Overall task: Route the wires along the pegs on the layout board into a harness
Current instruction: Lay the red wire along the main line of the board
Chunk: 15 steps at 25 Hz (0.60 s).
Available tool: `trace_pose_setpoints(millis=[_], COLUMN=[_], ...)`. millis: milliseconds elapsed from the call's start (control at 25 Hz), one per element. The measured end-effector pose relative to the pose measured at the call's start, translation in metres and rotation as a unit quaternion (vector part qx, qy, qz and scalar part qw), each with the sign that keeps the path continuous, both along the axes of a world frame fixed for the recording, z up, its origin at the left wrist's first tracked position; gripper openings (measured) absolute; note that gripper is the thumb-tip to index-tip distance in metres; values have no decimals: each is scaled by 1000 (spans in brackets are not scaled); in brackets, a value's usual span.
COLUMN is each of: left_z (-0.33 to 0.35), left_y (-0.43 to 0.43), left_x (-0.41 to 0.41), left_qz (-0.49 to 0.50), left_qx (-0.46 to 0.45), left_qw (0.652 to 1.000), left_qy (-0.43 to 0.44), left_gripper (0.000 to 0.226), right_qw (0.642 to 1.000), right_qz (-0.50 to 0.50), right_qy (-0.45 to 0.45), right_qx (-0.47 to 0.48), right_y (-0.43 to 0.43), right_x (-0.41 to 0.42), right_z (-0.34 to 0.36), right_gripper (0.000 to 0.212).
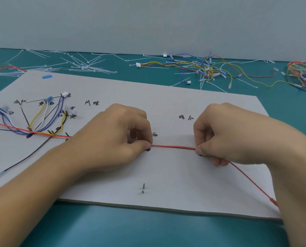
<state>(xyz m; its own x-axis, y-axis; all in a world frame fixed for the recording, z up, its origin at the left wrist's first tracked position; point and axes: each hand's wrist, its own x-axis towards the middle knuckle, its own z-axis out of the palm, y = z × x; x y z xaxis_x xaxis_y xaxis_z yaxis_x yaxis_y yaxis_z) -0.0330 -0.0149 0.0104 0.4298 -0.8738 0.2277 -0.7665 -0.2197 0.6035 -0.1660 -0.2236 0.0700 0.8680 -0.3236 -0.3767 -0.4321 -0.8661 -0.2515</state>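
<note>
A grey layout board (166,107) lies on the teal table, with drawn lines and handwritten labels. A red wire (173,146) runs across it from the left edge to the lower right. My left hand (113,139) pinches this wire near the board's middle. My right hand (225,134) pinches it a short way to the right, so a straight stretch lies between them over a black drawn line. Purple, yellow, white and black wires (41,120) fan out at the board's left. A metal peg (143,188) stands near the front edge.
White cable ties (84,65) lie scattered on the table behind the board. A tangle of coloured wires with connectors (202,68) sits at the back right, another bundle (304,75) at the far right edge. A blue piece (47,76) rests on the board's far left corner.
</note>
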Motion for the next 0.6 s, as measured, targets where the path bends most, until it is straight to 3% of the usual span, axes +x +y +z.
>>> trace_pose_setpoints(millis=[280, 480, 600], left_z=[0, -1, -1], left_y=[0, -4, -6], left_x=[-1, 1, 5], left_qz=[16, 32, 44], left_qx=[-2, -11, -19], left_qw=[1000, 999, 999], left_qy=[-4, -16, -18], left_gripper=[9, 8, 7], right_qw=[995, 996, 998], right_qz=[15, 4, -17], right_qy=[-43, -62, -67], right_qx=[-90, -68, -9], right_y=[13, 2, -11], right_x=[-3, 3, 9], right_z=[-10, -13, -12], right_gripper=[14, 15, 15])
